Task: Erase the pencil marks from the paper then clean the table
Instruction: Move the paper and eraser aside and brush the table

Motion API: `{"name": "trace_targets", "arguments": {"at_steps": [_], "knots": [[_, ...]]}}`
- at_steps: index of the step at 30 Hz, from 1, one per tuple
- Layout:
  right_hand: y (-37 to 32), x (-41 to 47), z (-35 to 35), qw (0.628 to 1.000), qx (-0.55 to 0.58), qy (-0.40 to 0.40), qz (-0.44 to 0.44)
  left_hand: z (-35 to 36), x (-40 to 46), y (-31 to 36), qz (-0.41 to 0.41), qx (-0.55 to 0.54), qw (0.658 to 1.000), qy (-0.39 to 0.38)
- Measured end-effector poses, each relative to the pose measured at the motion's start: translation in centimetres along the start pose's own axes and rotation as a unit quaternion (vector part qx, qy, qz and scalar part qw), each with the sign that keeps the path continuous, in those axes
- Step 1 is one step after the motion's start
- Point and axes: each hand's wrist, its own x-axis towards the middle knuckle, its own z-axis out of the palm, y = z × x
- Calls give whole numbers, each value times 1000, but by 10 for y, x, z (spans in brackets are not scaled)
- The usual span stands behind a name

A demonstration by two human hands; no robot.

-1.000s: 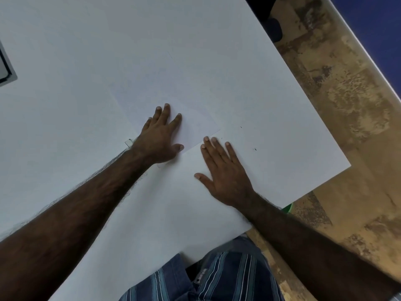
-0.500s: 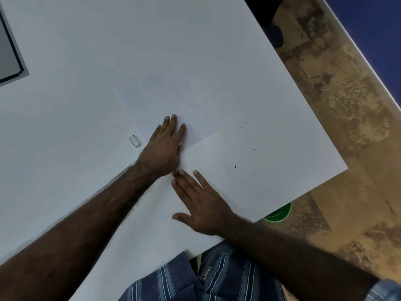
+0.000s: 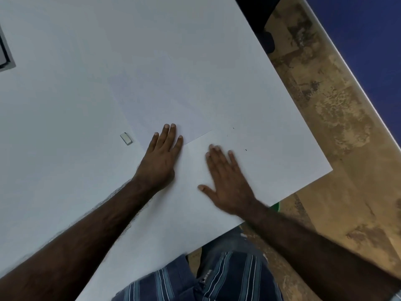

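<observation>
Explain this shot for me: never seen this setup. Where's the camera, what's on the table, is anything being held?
There is no machine: a person works with two bare hands. The one picture comes from a wide-angle camera worn on the person's head, looking forward and down. The left hand lies flat, fingers straight, pressing the near corner of a white paper sheet on the white table. The right hand, blurred, is flat and open on the bare tabletop beside the sheet. Neither hand has a grip on anything. A small white rectangular eraser lies loose, left of the left hand. A few tiny dark specks sit right of the right hand.
</observation>
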Motion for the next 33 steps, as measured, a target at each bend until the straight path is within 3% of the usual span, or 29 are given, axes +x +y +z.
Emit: {"name": "trace_targets", "arguments": {"at_steps": [4, 12, 21, 27, 33], "knots": [[-38, -5, 5, 990, -7, -46, -132, 1, -1, 8, -6, -4, 1000, 0], [50, 0, -10, 998, -20, -16, -64, 7, -3, 27, -33, -4, 999, 36], [166, 76, -39, 992, -26, 44, -111, 19, 19, 73, -71, -55, 990, 105], [198, 160, -52, 990, -61, 5, -130, 46, 28, 133, -127, -62, 985, 94], [199, 154, -50, 970, -75, -28, -228, 76, 27, 187, -174, -47, 981, 67]]}}
